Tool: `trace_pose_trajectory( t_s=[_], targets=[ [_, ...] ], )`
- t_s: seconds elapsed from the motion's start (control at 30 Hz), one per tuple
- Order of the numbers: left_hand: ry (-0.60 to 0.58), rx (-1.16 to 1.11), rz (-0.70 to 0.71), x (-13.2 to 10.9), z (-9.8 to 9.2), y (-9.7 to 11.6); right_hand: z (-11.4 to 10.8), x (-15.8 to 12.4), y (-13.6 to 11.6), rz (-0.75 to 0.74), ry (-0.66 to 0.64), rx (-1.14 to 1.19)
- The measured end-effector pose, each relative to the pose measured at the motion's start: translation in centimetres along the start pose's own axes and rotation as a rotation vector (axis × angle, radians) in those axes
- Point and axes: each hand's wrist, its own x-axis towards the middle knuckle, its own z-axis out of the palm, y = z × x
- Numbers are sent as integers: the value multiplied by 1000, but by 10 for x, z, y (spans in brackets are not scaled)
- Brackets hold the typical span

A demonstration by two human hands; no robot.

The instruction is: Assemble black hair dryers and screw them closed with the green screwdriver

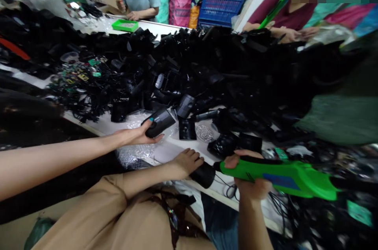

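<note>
My left hand (pixel 186 162), coming from a tan sleeve, lies over a black plastic cylinder (pixel 204 175) and seems to grip it at the table's near edge. My right hand (pixel 251 175) is closed around a green handheld tool (pixel 283 179) with a blue panel. The tool's black tip (pixel 217 166) points at the cylinder, very close to it or touching it. A thin dark cable (pixel 230 191) trails below the tool. Farther left, a co-worker's hand (pixel 138 134) with teal nails holds a similar black cylinder (pixel 159 123).
A big heap of black plastic parts (pixel 189 69) and cables covers the white table (pixel 168 151). Bubble wrap (pixel 132 153) lies near my hands. Two co-workers sit across the table, by a green tray (pixel 125 25), a blue crate (pixel 223 6) and stacked sacks.
</note>
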Motion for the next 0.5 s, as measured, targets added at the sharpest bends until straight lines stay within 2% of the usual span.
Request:
trace_pose_trajectory(
  t_s=[0.1, 0.23, 0.37, 0.5],
  targets=[
    [16, -24, 7, -2, -1, -1, 6, 1, -8, -50, 52, 108],
    [37, -46, 15, -1, 3, -3, 15, 3, -12, -88, 49, 198],
    [37, -46, 4, 2, 9, -3, 16, 1, -14, -89, 26, 184],
    [42, -33, 7, 0, 6, -2, 17, -1, -21, -72, 40, 119]
  ],
)
